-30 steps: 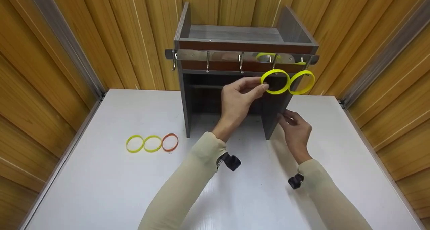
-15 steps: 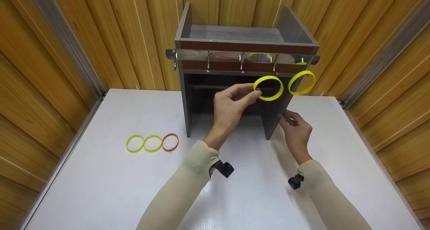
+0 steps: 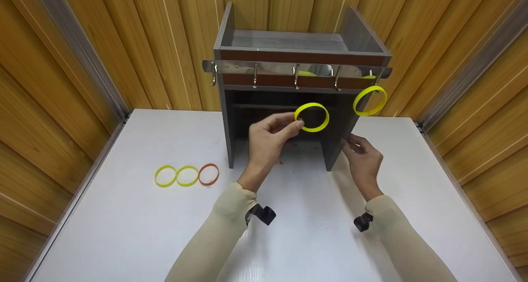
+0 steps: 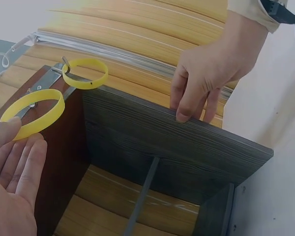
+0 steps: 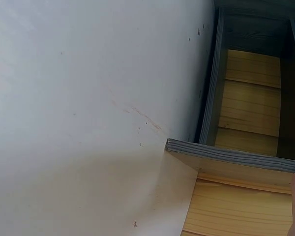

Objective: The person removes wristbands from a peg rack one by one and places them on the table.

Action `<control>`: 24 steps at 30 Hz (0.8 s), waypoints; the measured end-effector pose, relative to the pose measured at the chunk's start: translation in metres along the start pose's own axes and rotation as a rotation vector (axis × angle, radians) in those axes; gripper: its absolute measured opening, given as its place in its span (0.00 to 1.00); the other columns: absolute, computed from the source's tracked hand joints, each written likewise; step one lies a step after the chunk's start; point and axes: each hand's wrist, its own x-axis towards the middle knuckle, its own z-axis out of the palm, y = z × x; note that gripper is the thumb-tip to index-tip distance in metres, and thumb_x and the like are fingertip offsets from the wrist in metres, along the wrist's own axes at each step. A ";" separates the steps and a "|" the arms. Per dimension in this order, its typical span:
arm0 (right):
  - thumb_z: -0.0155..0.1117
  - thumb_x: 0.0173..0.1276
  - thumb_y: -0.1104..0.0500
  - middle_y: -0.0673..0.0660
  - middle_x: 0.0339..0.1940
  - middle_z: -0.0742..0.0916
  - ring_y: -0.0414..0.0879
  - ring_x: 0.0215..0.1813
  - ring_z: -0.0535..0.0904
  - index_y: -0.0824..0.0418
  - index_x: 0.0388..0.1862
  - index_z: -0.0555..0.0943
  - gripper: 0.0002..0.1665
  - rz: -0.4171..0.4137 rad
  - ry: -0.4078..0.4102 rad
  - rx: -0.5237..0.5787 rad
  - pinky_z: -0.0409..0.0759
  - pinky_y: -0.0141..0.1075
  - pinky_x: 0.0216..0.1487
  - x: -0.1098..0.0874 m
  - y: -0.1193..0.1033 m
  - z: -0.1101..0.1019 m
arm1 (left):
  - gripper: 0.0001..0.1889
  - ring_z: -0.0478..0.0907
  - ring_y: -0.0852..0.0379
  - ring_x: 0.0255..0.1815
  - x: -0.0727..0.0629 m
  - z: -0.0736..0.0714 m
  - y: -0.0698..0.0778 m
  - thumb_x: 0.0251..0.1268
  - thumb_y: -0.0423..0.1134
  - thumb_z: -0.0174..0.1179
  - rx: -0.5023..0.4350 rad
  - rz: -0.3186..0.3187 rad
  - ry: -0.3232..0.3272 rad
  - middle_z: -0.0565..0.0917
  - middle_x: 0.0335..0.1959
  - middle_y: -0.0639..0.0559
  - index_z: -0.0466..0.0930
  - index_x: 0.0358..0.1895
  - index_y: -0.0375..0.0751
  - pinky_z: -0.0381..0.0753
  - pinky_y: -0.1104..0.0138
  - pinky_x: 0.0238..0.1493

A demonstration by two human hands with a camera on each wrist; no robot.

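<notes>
My left hand (image 3: 266, 144) pinches a yellow wristband (image 3: 315, 130) between thumb and fingers, in front of the dark shelf unit (image 3: 284, 41) and below its metal hook rail (image 3: 276, 69). Another yellow wristband (image 3: 367, 114) hangs from the rail's rightmost hook. My right hand (image 3: 365, 162) grips the front edge of the unit's right side panel (image 4: 226, 140), low down; the left wrist view shows its thumb at the edge and the fingers on the outer side. In the right wrist view only a bit of that hand shows, at the panel's edge.
Two yellow wristbands (image 3: 166, 186) and a red wristband (image 3: 218, 175) lie in a row on the white table (image 3: 123, 232), left of the unit. Several bare hooks (image 3: 296, 78) stick out from the rail. Wood-plank walls (image 3: 173, 47) enclose the table at the back and sides.
My left hand has drawn the yellow wristband down and to the left, away from the hook beside the rightmost one. My right hand has stayed on the side panel.
</notes>
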 end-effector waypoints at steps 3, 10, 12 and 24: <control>0.72 0.71 0.71 0.68 0.49 0.90 0.36 0.46 0.89 0.74 0.51 0.87 0.12 -0.013 -0.003 0.029 0.87 0.25 0.49 0.000 0.001 0.000 | 0.14 0.91 0.47 0.41 -0.004 -0.006 -0.004 0.65 0.32 0.76 -0.003 -0.020 0.018 0.92 0.42 0.47 0.89 0.51 0.29 0.92 0.58 0.48; 0.72 0.71 0.69 0.68 0.50 0.90 0.37 0.47 0.89 0.74 0.52 0.87 0.13 -0.011 -0.004 0.031 0.87 0.25 0.50 -0.001 0.000 0.000 | 0.14 0.91 0.49 0.40 -0.013 -0.024 -0.016 0.64 0.31 0.76 0.003 -0.051 0.068 0.91 0.42 0.45 0.89 0.50 0.28 0.92 0.58 0.47; 0.72 0.72 0.69 0.68 0.50 0.90 0.36 0.48 0.89 0.74 0.53 0.87 0.14 -0.003 -0.005 0.020 0.86 0.25 0.51 -0.001 0.000 -0.001 | 0.14 0.91 0.50 0.40 -0.017 -0.031 -0.021 0.65 0.31 0.76 0.017 -0.060 0.082 0.91 0.43 0.44 0.88 0.50 0.27 0.92 0.59 0.47; 0.73 0.72 0.67 0.62 0.52 0.90 0.35 0.49 0.89 0.69 0.55 0.88 0.14 0.027 0.000 -0.005 0.86 0.26 0.52 0.008 0.032 0.000 | 0.14 0.90 0.51 0.40 -0.041 -0.072 -0.044 0.63 0.31 0.77 0.089 -0.158 0.194 0.91 0.42 0.43 0.89 0.49 0.28 0.91 0.65 0.45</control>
